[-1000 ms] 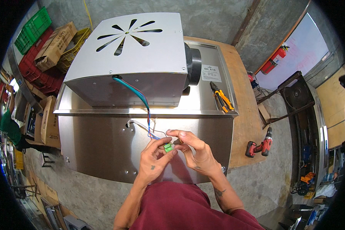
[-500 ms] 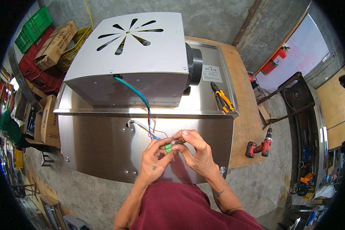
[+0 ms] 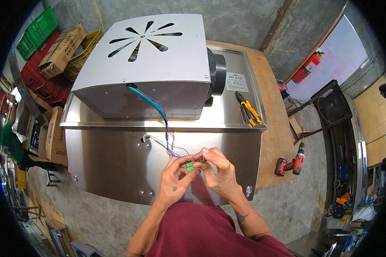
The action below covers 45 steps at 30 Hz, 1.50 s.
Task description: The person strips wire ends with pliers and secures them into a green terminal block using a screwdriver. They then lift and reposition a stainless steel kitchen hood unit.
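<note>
The left hand [image 3: 174, 179] pinches a small green block [image 3: 190, 166] between thumb and fingers, at that hand's two o'clock. The right hand [image 3: 221, 173] curls its thumb and fingers close beside the block; what they grasp is too small to tell.

From the hands, thin blue and red wires [image 3: 172, 151] go toward eleven o'clock, up to a blue-green tube [image 3: 152, 102] poking out of a big silver box [image 3: 137, 100]. A white cable [image 3: 156, 138] is at ten o'clock, over a shiny metal sheet [image 3: 109, 160]. Yellow-handled pliers [image 3: 250, 110] lie between one and two o'clock. A red and black drill [image 3: 294, 162] is at three o'clock, near the wooden tabletop's [image 3: 275, 147] edge.
</note>
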Each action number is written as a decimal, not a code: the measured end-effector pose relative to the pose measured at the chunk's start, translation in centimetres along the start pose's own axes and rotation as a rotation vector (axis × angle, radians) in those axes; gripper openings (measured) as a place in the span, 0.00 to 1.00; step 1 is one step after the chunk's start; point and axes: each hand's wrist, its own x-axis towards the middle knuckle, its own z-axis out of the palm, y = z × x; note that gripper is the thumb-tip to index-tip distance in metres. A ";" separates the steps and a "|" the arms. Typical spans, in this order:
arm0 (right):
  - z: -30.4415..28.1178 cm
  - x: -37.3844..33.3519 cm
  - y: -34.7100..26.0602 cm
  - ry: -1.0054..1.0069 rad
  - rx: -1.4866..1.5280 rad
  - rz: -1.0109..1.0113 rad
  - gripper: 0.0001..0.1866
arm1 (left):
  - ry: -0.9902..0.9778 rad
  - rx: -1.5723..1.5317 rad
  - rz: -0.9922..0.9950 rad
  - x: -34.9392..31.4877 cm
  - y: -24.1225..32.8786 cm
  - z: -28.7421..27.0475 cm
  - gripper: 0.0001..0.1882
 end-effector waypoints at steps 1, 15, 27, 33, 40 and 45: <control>0.0 0.0 0.0 0.005 0.005 0.022 0.38 | -0.012 0.014 -0.003 0.0 0.1 -0.1 0.24; 0.6 0.3 -0.2 -0.125 0.264 1.002 0.19 | 0.093 0.117 0.048 -2.0 -0.2 -0.3 0.26; 0.7 -0.4 0.7 0.014 0.292 0.855 0.16 | 0.057 0.120 0.043 -1.7 0.9 0.1 0.28; 0.7 -0.2 0.3 0.046 0.336 0.880 0.16 | 0.007 0.173 -0.027 -1.6 1.1 -0.4 0.31; 0.7 -0.4 0.5 0.039 0.353 0.889 0.16 | 0.016 0.134 -0.047 -1.8 0.8 -0.3 0.30; 0.7 -0.1 -0.4 0.053 0.339 0.948 0.16 | -0.001 0.136 -0.053 -1.6 0.7 -0.6 0.30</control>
